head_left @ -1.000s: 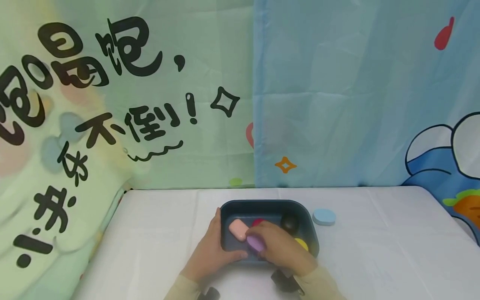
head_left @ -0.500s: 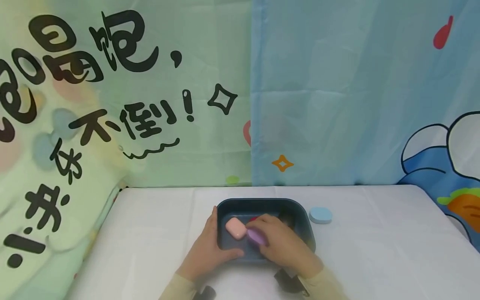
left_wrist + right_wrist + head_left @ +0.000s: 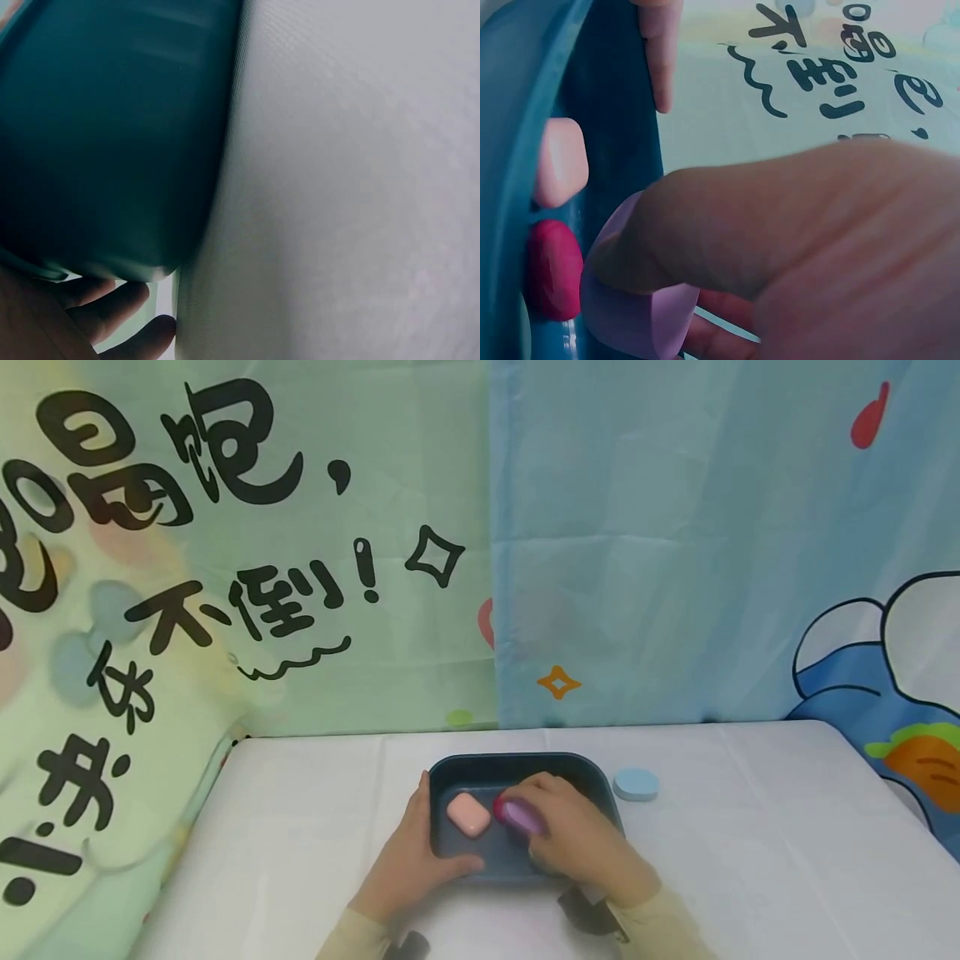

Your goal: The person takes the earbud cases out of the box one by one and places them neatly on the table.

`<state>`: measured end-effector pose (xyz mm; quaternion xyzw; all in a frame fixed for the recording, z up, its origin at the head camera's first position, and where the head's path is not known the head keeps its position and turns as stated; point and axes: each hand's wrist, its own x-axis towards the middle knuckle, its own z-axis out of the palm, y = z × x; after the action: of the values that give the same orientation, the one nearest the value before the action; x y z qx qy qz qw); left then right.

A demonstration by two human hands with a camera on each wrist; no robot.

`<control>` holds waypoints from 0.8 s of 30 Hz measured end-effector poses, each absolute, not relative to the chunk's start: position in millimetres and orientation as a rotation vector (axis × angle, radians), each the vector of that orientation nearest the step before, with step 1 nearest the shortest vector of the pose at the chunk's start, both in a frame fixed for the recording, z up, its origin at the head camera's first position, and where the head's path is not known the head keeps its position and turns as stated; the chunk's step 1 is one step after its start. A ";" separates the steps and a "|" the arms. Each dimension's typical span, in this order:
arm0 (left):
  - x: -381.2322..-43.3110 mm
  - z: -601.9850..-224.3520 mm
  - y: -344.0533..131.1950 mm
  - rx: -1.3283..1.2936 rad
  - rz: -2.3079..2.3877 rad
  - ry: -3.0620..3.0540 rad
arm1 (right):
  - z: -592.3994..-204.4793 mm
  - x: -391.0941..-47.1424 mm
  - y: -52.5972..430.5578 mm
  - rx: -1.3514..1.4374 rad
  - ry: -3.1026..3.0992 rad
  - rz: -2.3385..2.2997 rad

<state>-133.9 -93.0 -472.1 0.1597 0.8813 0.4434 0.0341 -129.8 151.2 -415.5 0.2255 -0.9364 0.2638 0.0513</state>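
A dark blue rectangular tray (image 3: 480, 862) stands on the white table. At its left end my left hand (image 3: 417, 852) holds it, fingers along the outer wall and thumb over the near edge; the left wrist view shows fingertips (image 3: 112, 307) beside the tray's outer wall. My right hand (image 3: 573, 835) pinches a smooth purple rounded block (image 3: 521, 817) above the tray floor. A pale pink rounded block (image 3: 468, 815) lies in the tray. Beside the purple block, a magenta oval piece (image 3: 555, 270) also lies inside; in the head view the purple block and fingers partly cover it.
A light blue oval piece (image 3: 636, 784) lies on the white tablecloth (image 3: 750, 827), right of the tray. Behind the table hang a green cloth (image 3: 390, 677) with black lettering and a blue cloth (image 3: 660, 610). The tray's right part is hidden by my right hand.
My right hand has moved the purple block slightly up and right, away from the pink block. The black and yellow pieces seen earlier are now hidden. My left hand keeps its hold.
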 end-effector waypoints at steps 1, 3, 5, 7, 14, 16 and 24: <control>-134.0 -471.9 -93.0 0.489 1.364 2.710 | -415.0 -130.1 152.1 0.676 -2.855 0.803; -134.2 -471.9 -93.2 0.485 1.363 2.710 | -414.3 -130.9 154.2 0.667 -2.862 0.803; -134.4 -472.7 -93.3 0.478 1.365 2.708 | -413.3 -131.5 156.5 0.667 -2.864 0.795; -134.8 -474.1 -93.3 0.470 1.363 2.706 | -411.6 -131.9 159.2 0.671 -2.858 0.790; -135.7 -478.1 -91.7 0.465 1.364 2.707 | -401.9 -133.1 171.2 0.576 -2.874 0.800; -135.6 -478.3 -91.6 0.466 1.367 2.710 | -399.8 -133.6 174.0 0.527 -2.911 0.803; -134.8 -476.0 -92.7 0.471 1.368 2.723 | -394.1 -135.2 190.9 0.511 -2.885 0.831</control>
<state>-134.8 -92.7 -476.0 0.1527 0.8827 0.4435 0.0291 -135.2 190.9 -394.1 0.1674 -0.9463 0.2725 0.0481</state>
